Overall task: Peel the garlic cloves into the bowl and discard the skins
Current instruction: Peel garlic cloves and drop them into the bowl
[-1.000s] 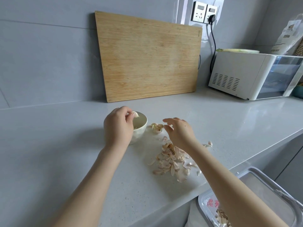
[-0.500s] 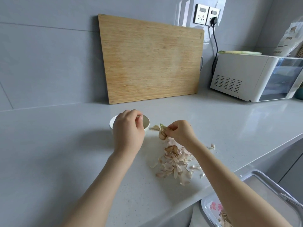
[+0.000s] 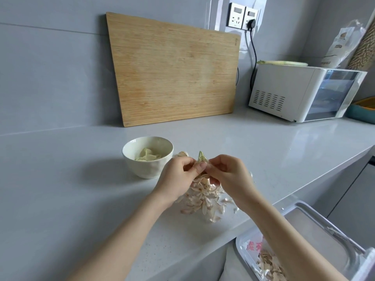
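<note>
Hands: your left hand [image 3: 178, 177] and right hand [image 3: 229, 175] both pinch one sprouted garlic clove [image 3: 201, 159].
Clove: just right of the round white bowl [image 3: 144, 169].
Skins: pale papery skin pile [image 3: 200, 199], right of bowl.

One wide-angle head-worn camera looks forward and down across the speckled pale grey countertop [image 3: 71, 189]. It sits close above the left hand [image 3: 176, 179] and right hand [image 3: 231, 175] (forearms enter from the bottom edge), which pinch a green-sprouted garlic clove [image 3: 201, 158] mid-frame. The wall-leaning rectangular bamboo cutting board [image 3: 172, 67] sits farthest.

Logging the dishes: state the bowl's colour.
Cream white bowl, plain, seen clearly in the head view.
</note>
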A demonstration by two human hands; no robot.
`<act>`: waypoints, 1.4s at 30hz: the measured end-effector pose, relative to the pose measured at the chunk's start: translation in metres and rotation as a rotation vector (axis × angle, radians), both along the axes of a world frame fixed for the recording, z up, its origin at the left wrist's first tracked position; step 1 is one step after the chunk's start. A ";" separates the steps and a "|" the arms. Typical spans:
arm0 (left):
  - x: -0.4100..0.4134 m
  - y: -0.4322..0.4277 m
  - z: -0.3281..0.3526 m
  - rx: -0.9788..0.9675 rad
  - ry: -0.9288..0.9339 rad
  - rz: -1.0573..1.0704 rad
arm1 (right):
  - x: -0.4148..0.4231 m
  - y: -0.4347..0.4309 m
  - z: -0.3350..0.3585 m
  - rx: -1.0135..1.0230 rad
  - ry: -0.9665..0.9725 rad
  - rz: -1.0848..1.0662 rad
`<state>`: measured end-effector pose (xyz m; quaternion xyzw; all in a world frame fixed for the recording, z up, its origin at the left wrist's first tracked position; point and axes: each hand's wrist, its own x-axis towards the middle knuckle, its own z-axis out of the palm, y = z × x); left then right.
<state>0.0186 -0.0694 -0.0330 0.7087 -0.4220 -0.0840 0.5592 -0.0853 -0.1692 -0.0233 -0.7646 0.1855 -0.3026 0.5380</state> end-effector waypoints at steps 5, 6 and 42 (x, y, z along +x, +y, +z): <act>-0.004 -0.004 -0.007 -0.059 0.179 -0.047 | -0.005 -0.001 -0.005 0.229 -0.048 0.010; -0.004 -0.005 -0.008 -0.089 0.242 -0.034 | -0.005 -0.001 -0.007 0.290 -0.073 0.007; 0.000 -0.004 0.007 -0.321 0.806 -0.010 | -0.001 -0.007 -0.002 0.001 -0.119 -0.143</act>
